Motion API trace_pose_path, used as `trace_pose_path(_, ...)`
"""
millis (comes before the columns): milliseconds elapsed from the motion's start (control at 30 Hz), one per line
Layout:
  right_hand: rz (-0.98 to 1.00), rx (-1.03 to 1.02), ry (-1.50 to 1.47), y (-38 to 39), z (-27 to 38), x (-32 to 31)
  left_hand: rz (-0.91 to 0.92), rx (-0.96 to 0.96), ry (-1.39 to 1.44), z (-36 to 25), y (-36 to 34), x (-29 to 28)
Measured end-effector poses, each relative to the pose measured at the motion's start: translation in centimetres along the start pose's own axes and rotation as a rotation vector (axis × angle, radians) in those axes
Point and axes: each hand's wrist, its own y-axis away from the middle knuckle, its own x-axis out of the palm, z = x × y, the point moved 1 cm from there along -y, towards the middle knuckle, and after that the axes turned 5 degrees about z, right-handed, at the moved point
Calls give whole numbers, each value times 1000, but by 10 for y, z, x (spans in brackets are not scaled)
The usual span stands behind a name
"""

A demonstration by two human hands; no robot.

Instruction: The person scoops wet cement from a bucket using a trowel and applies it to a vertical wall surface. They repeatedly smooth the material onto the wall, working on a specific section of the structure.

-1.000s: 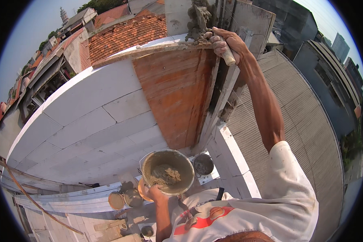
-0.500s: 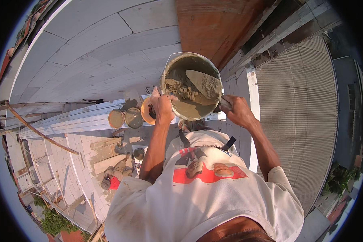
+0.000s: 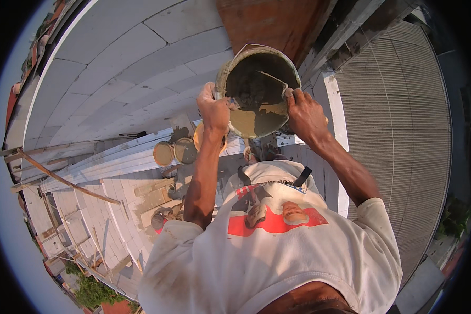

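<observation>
I look down at a bucket (image 3: 257, 62) of wet grey mortar, held above my white printed shirt. My left hand (image 3: 214, 107) is closed on the left rim of the bucket, thumb inside. My right hand (image 3: 303, 115), at the right rim, is closed round a trowel's handle, whose blade (image 3: 267, 86) lies inside the bucket, mostly in shadow. Below the bucket a sandaled foot (image 3: 251, 155) shows on a narrow pale platform, beside smaller buckets (image 3: 184, 150) at left.
A white block wall (image 3: 115, 63) runs along the upper left, next to an orange board (image 3: 264, 21). A corrugated roof (image 3: 392, 136) lies right, below the wall's edge. A wooden pole (image 3: 68, 177) crosses at left. Another person (image 3: 165, 220) is far below.
My right hand and the trowel came down from the top of the orange board into the bucket. The bucket, in my left hand, has since risen in view, and my gaze has tipped downward.
</observation>
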Motion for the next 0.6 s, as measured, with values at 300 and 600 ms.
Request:
trace_pose_path(300,126,-22,7,-2,5,8,-120,111,19,-2,13,13)
trace_pose_path(600,86,36,13,-12,-1,0,-134,230,-73,0,20,29)
